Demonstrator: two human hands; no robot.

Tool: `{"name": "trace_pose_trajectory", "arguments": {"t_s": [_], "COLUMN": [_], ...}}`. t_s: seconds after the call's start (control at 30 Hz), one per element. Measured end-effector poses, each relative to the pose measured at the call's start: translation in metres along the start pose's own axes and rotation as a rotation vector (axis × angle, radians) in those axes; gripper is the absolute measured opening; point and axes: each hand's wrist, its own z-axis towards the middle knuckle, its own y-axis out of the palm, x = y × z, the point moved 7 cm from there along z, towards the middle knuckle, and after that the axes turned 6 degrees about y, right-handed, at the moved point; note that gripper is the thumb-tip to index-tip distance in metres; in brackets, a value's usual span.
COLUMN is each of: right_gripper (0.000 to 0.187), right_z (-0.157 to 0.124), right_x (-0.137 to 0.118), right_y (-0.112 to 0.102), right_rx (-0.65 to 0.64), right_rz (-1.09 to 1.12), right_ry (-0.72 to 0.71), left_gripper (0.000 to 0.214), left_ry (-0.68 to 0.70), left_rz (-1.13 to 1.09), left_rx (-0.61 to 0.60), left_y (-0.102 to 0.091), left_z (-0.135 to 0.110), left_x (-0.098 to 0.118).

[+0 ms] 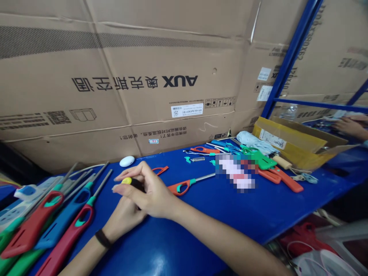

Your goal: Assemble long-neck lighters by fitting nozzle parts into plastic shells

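On the blue surface (184,234) in front of large cardboard cartons (115,76), the person's right hand (153,191) was pinching a small black handle (135,184) with a yellow cap between thumb and fingers, while the left hand (125,218) lay curled just under it, and I could not tell if this hand was gripping anything. Beside the hands, toward the left side, several long utility lighters (64,218) lay together, with red, blue and green plastic bodies, teal collars and thin metal nozzles, and they looked complete. One orange lighter (182,188) lay alone just past the hands, its smooth plastic loop open and its steel rod pointing away. Farther along, loose orange handles (283,180), green plastic pieces (260,159) and small metal parts (198,159) were scattered, so some pieces seemed not yet put together. A blurred patch (235,172) hid part of this area. At the far right, a co-worker's hand (349,128) showed beyond an open yellow box (290,142).
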Motion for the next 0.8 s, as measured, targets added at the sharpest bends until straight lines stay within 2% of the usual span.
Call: {"name": "trace_pose_trajectory", "arguments": {"t_s": [0.13, 0.27, 0.33, 0.43, 0.5, 0.57, 0.67, 0.8], "right_gripper": [0.043, 0.052, 0.057, 0.065, 0.061, 0.048, 0.045, 0.039], "right_z": [0.004, 0.004, 0.004, 0.005, 0.005, 0.006, 0.007, 0.005], "right_x": [0.005, 0.002, -0.001, -0.011, -0.017, -0.021, -0.022, -0.013], "right_y": [-0.009, -0.028, -0.032, -0.035, -0.036, -0.035, -0.028, -0.015], "right_rx": [0.035, 0.172, 0.182, 0.211, 0.240, 0.256, 0.221, 0.093], "right_rz": [0.115, -0.187, -0.366, -0.517, -0.574, -0.606, -0.553, -0.306], "right_ry": [0.046, 0.035, 0.019, -0.069, -0.127, -0.157, -0.145, -0.035], "left_gripper": [0.038, 0.041, 0.042, 0.037, 0.034, 0.034, 0.037, 0.041], "left_ry": [0.004, -0.015, -0.040, -0.058, -0.046, -0.016, 0.029, 0.044], "left_rz": [0.032, 0.032, 0.008, -0.014, -0.013, -0.011, -0.004, -0.006], "left_rx": [-0.099, -0.135, -0.134, -0.150, -0.165, -0.178, -0.182, -0.152], "left_y": [0.005, 0.004, 0.003, 0.004, 0.007, 0.010, 0.012, 0.011], "left_z": [0.003, 0.006, 0.007, 0.006, 0.004, 0.003, 0.003, 0.004], "left_x": [0.004, 0.008, 0.010, 0.012, 0.013, 0.015, 0.021, 0.023]}}
